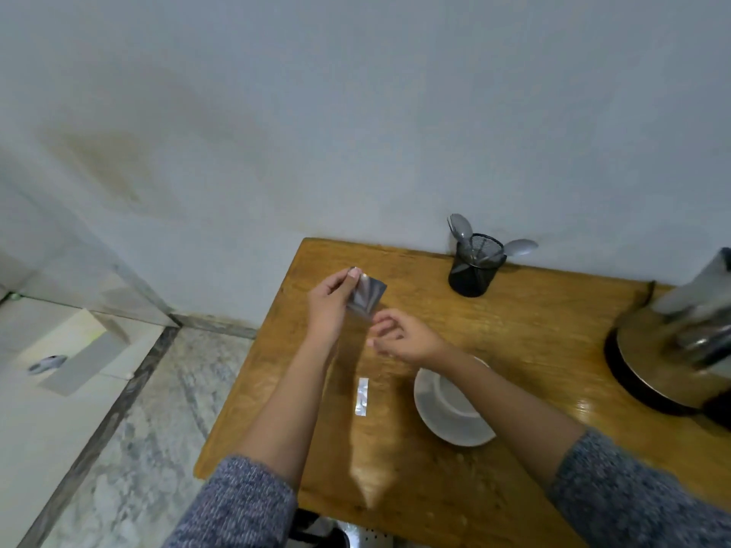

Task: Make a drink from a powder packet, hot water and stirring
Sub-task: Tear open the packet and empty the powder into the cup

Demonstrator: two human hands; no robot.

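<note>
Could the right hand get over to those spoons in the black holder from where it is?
Probably yes. The right hand is empty with loosely curled fingers, and only bare table lies between it and the spoons in the black mesh holder. The left hand holds the packet off to the side.

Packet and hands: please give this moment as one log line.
left hand: holds packet | right hand: empty, beside it | torn strip: on table

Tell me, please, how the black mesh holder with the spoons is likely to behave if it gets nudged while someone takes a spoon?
The black mesh holder looks light, so it would probably slide on the wooden table. The spoons lean out well above its rim, so it may tip toward them. It stands by the wall, which might stop it going backward.
</note>
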